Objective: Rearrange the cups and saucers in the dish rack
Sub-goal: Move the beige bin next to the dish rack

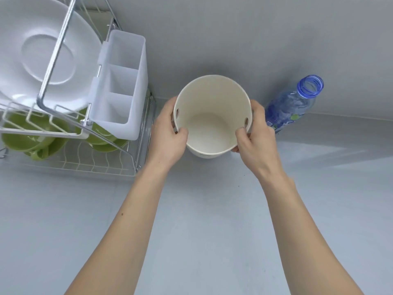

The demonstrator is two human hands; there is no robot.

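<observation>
A cream round container (212, 107) with two small side holes stands on the counter, empty inside. My left hand (168, 133) grips its left rim and my right hand (253, 133) grips its right rim, thumbs inside. At the left stands a two-tier wire dish rack (136, 154). A large white saucer (42, 54) leans upright in its upper tier. Green cups (23, 139) and green saucers (106, 145) sit in the lower tier, partly hidden by the wires.
A white plastic cutlery holder (125, 81) with three compartments hangs on the rack's right side. An open blue plastic bottle (295, 103) stands right of the container, near my right hand. The grey counter (202, 220) meets the wall behind.
</observation>
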